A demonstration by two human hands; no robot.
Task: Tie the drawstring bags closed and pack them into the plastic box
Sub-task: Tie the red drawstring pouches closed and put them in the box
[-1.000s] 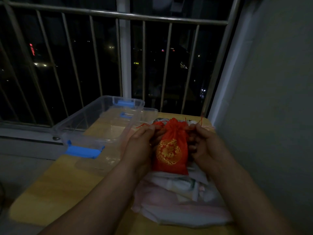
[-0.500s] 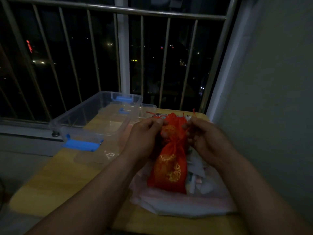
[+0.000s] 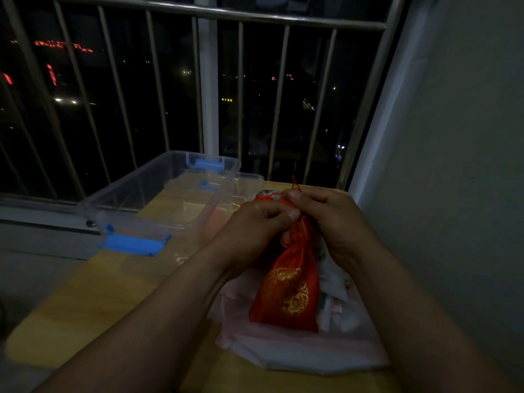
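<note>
1. Closest to me, my two forearms run up from the bottom of the view and meet over the table [image 3: 93,290], whose near edge sits low in the picture and whose left edge falls away to the floor.
2. A pile of pale cloth or plastic wrapping [image 3: 297,353] lies on the right part of the table, reaching close to the near edge. I cannot tell in this dim light whether more bags are in it.
3. The red bag [image 3: 289,290] with the gold pattern lies on that pile, body toward me, neck lifted away from me.
4. My left hand [image 3: 255,231] is closed around the gathered neck, and my right hand [image 3: 329,219] is pinched shut on the drawstring [image 3: 295,181], a short red end of which pokes up above the fingers. I judge the neck is cinched and the knot is in progress; whether it is finished I cannot tell.
5. Beyond my left hand, the clear box [image 3: 133,199] with blue latches stands open, its left side over the table's edge. It looks empty, so packing seems not to have started.
6. Room to move: the path from the bag leftward into the box is short and unobstructed. The wall [image 3: 453,165] is close on the right and the railing [image 3: 209,80] stands just behind the table, so the free space is left and upward.
</note>
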